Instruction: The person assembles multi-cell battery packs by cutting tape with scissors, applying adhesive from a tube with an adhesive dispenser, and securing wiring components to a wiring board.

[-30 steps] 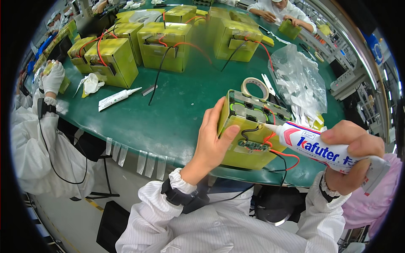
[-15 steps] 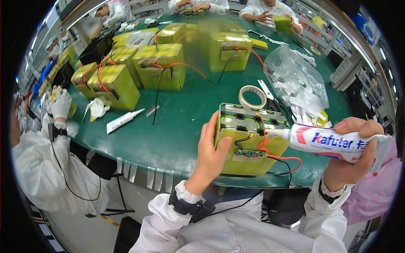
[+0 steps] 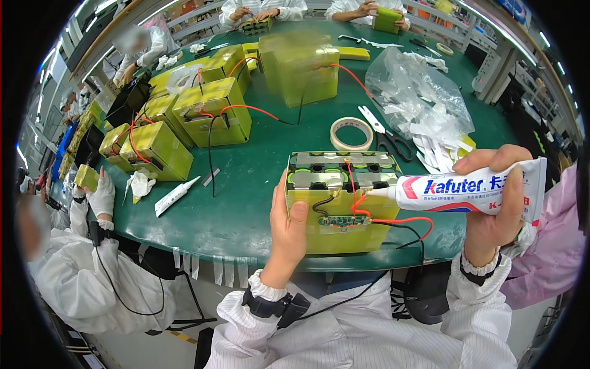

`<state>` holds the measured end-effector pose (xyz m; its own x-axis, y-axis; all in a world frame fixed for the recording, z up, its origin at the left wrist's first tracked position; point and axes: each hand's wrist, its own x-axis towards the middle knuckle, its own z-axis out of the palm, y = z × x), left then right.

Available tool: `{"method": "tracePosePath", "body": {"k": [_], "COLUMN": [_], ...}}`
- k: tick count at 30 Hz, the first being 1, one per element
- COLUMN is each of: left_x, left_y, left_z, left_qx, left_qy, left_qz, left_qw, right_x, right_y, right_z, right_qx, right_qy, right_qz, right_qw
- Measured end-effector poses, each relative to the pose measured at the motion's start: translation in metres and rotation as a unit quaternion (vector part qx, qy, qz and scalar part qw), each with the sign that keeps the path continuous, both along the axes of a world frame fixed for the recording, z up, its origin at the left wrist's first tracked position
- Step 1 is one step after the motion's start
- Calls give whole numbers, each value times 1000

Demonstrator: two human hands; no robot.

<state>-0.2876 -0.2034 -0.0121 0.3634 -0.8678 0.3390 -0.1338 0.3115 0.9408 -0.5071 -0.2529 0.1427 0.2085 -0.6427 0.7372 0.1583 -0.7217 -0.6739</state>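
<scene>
Head view: the left hand (image 3: pixel 289 229) grips the left end of a yellow-green battery pack (image 3: pixel 341 200) that stands at the near edge of the green bench (image 3: pixel 246 203), thumb on its front face, fingers behind its side. The right hand (image 3: pixel 495 209) is clamped on a white tube (image 3: pixel 470 190), held level, with its nozzle touching the pack's top front edge just above a small circuit board (image 3: pixel 341 221). Red and black wires (image 3: pixel 399 224) run from the board across the front face and off to the right.

Just behind the pack lies a tape roll (image 3: pixel 351 133), with scissors (image 3: pixel 384 132) beside it on the right. Farther right is a clear bag (image 3: pixel 412 92) of white strips. To the left, well apart, a second small tube (image 3: pixel 175 195) lies near a crumpled wipe (image 3: pixel 140 183). More yellow packs (image 3: pixel 212 114) with red and black leads stand across the back left of the bench. Other people in white coats work at the far side and on the left, one with a gloved hand (image 3: pixel 101 195) at the bench's edge.
</scene>
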Motion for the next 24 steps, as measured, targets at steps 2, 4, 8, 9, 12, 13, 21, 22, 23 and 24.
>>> {"method": "tracePosePath", "body": {"k": [2,4,8,9,12,13,21,22,23,24], "left_x": [0,-1,-1,1,2,1,-2,-1,-1,-1], "left_y": [0,0,-1,0,0,0,-1,0,1,1], "left_z": [-1,0,-2,-3,-6,-4,0,1,1,1], "left_qx": [9,9,7,8,12,7,-4,-1,1,1], "left_qy": [6,8,12,10,16,16,7,3,-1,-1], "left_qz": [-1,-3,-7,-4,-11,-9,-7,-4,-1,-1], "left_qw": [1000,1000,1000,1000,1000,1000,1000,1000,1000,1000], "right_x": [0,1,4,6,10,11,13,13,12,12], "right_y": [0,1,2,5,9,10,17,18,18,18], "right_z": [-1,-1,0,2,4,4,15,14,13,12], "right_qx": [10,15,20,22,5,-14,-49,-8,-8,-19], "right_qy": [-7,-12,-23,-17,3,15,115,109,110,120], "right_qz": [2,-12,-17,-22,-33,-39,-50,-66,-65,-73], "right_qw": [1000,1000,999,999,999,999,991,992,992,990]}}
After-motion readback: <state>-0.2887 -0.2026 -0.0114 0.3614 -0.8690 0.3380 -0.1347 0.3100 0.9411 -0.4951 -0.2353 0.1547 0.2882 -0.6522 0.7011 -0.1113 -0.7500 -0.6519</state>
